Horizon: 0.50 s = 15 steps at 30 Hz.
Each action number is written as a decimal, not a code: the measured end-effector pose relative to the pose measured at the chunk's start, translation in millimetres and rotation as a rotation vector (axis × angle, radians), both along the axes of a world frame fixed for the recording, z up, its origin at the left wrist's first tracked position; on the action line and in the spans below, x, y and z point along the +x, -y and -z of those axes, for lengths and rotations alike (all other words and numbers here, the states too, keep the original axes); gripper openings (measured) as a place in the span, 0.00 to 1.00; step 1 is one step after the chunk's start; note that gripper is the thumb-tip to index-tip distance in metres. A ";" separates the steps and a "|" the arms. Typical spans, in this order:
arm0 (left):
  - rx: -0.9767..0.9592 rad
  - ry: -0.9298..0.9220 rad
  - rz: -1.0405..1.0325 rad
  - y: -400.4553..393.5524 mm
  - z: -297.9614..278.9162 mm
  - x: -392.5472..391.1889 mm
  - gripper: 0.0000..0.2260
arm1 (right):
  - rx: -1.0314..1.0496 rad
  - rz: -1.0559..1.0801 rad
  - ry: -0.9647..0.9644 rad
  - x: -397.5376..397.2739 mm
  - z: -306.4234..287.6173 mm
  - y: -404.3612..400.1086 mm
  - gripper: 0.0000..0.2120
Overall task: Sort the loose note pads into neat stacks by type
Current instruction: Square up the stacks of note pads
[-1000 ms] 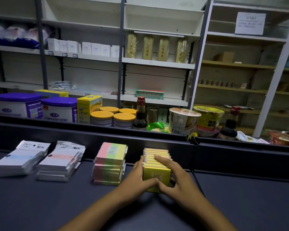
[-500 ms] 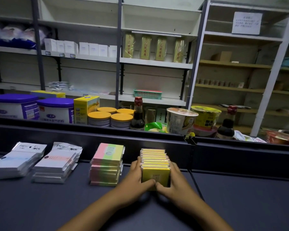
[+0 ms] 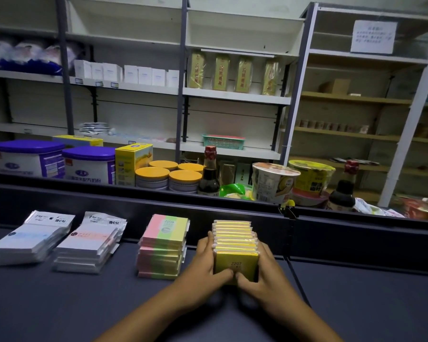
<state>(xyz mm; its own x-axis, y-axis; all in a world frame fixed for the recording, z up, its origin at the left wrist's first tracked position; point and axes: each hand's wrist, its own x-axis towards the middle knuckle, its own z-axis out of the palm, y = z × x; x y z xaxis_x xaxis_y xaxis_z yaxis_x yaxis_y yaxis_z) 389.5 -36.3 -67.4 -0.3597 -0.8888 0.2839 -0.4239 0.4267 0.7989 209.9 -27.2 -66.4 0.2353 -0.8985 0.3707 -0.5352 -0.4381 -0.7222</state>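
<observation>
Both hands clamp one row of yellow pads [image 3: 235, 245] standing on edge on the dark worktop [image 3: 59, 304], its far end against the raised back rail [image 3: 356, 233]. Left hand [image 3: 205, 261] lies flat along the row's left side, right hand [image 3: 267, 270] along its right side. Fingers are straight, pressing inward; both thumbs meet on the front pad's face, labelled 2207.

Risks, judged from this position:
- Pads stand on edge, held only by side pressure and the rail. If the hands let go unevenly, the front pads could tip toward the person and fan out.
- Too hard a squeeze may bow the row upward at its middle, since the wrappers look glossy and slippery.
- The pastel stack [image 3: 162, 248] sits just beside the left hand; a careless withdrawal of that wrist could knock its upper pads, which already sit slightly askew.
- The two white stacks lean and overhang; a jolt to the worktop might slide them.

Count:
- Groups of pads: 4.
- Yellow row: about nine or ten pads, edges partly blurred.
- Pastel stack: roughly six or seven layers; exact number unclear.
- White stack with pink band [image 3: 89, 243]: layers not countable.
- White stack with blue band [image 3: 27, 239]: layers not countable.
- Loose pads elsewhere on the worktop: none seen.
</observation>
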 end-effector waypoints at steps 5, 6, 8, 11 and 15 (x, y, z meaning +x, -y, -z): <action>0.024 0.043 0.014 1.1 1.0 0.2 0.39 | 0.024 -0.026 0.013 -0.6 -1.4 -1.2 0.34; 0.019 0.024 0.016 1.3 0.4 0.5 0.40 | 0.001 -0.021 0.023 -1.0 -2.1 -0.5 0.35; 0.029 0.018 0.000 2.8 0.4 0.6 0.41 | -0.019 -0.013 0.034 -1.4 -2.5 0.9 0.35; 0.048 0.089 -0.012 4.5 2.6 -0.7 0.41 | 0.013 -0.038 0.012 -0.8 -1.4 -1.5 0.33; 0.055 0.135 0.009 6.3 1.3 1.8 0.41 | 0.019 -0.048 0.011 -3.8 -2.8 -0.9 0.34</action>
<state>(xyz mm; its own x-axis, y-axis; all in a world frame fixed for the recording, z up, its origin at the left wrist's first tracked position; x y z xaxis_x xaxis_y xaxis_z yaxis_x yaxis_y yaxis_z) 391.3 -42.7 -68.8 -0.3990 -0.8984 0.1835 -0.5257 0.3881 0.7570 206.2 -26.3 -63.6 0.2739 -0.8932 0.3565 -0.5061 -0.4491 -0.7364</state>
